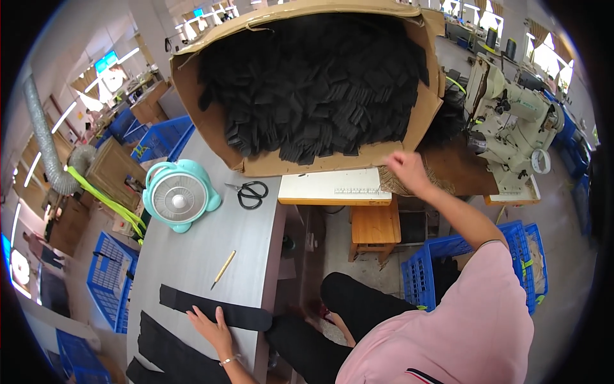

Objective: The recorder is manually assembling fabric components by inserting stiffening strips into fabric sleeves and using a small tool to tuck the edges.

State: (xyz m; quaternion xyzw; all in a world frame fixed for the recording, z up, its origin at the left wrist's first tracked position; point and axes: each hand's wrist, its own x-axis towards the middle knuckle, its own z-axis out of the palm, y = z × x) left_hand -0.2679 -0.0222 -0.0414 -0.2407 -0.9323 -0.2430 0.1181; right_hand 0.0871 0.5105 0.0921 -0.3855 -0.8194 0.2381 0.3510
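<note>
My left hand point(213, 329) lies flat with spread fingers on a long black fabric strip point(246, 315), which has one rounded end and rests on the grey table point(192, 259). Below it are larger black fabric pieces point(176, 349). My right hand point(407, 170) is raised in front of a big cardboard box point(262, 168) heaped with small black pieces point(320, 96). Its fingers are curled together, and whatever they may hold is hidden. A thin awl-like tool with a yellowish handle point(224, 267) lies beyond the strip.
A turquoise fan point(179, 195) and black-handled scissors point(249, 194) are farther up the table. An industrial sewing machine point(518, 121) stands at the right. Blue crates point(419, 275) sit on the floor beside me, and a wooden stool point(374, 230) is under the white machine table point(307, 185).
</note>
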